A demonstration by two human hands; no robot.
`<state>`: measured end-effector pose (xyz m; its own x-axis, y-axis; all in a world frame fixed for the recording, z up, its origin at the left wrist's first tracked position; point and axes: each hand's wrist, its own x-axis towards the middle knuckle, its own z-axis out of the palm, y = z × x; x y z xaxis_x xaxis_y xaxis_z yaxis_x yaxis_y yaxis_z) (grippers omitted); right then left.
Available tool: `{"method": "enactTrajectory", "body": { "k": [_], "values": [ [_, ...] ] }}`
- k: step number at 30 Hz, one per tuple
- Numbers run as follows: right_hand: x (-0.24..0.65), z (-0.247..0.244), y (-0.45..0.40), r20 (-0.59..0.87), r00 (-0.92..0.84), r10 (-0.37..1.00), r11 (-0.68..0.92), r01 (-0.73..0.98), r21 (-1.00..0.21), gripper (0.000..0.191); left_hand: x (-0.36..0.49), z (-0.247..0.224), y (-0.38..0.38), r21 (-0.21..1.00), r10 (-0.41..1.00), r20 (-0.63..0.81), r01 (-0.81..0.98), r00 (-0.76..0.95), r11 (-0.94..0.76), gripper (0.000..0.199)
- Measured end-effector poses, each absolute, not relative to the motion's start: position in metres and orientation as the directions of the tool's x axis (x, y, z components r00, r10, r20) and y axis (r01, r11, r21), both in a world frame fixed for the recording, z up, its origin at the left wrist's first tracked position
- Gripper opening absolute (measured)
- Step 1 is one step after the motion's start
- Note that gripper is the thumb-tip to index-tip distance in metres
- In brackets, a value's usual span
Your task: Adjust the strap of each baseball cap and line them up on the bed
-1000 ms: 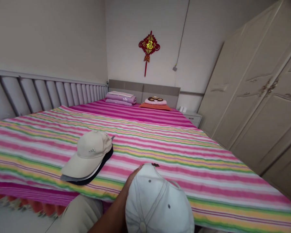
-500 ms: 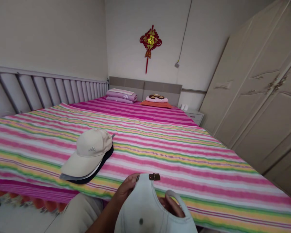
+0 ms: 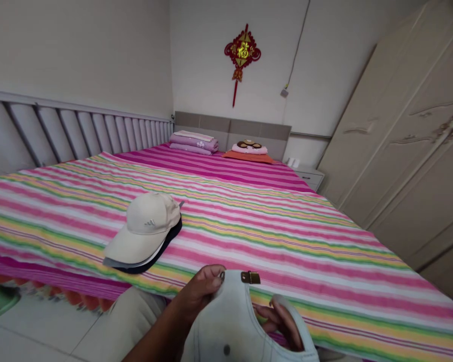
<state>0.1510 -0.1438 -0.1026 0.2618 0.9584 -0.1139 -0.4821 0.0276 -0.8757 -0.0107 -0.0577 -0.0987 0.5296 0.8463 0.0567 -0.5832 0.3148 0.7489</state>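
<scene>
Beyond the hands (image 3: 202, 290), a red wall hanging (image 3: 242, 61) bears gold 福 (image 3: 243, 50); left, a beige cap (image 3: 145, 236) shows a slanted-bar logo (image 3: 150, 222).

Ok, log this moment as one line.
left hand: grips pale cap | right hand: at cap's back opening | stacked caps: on striped bedspread

Left hand (image 3: 204, 289) pinching, forearm (image 3: 160, 324) slanting up rightward; right hand (image 3: 282, 318) lower, fingers (image 3: 290, 322) bent.

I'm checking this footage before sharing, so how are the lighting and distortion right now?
All in the head view: dim, soft light; gold glinting on the red wall ornament; the wardrobe leaning, probably wide-lens distortion; the held cap showing little blur.
</scene>
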Motion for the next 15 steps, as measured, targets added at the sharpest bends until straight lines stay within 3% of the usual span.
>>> {"method": "enactTrajectory", "body": {
  "k": [15],
  "values": [
    [0.166, -0.103, -0.149, -0.164, 0.192, 0.968, -0.029, -0.562, -0.827, 0.026, -0.014, -0.076, -0.058, 0.833, 0.775, 0.065, -0.462, 0.629, 0.304, 0.037]
  ]
}}
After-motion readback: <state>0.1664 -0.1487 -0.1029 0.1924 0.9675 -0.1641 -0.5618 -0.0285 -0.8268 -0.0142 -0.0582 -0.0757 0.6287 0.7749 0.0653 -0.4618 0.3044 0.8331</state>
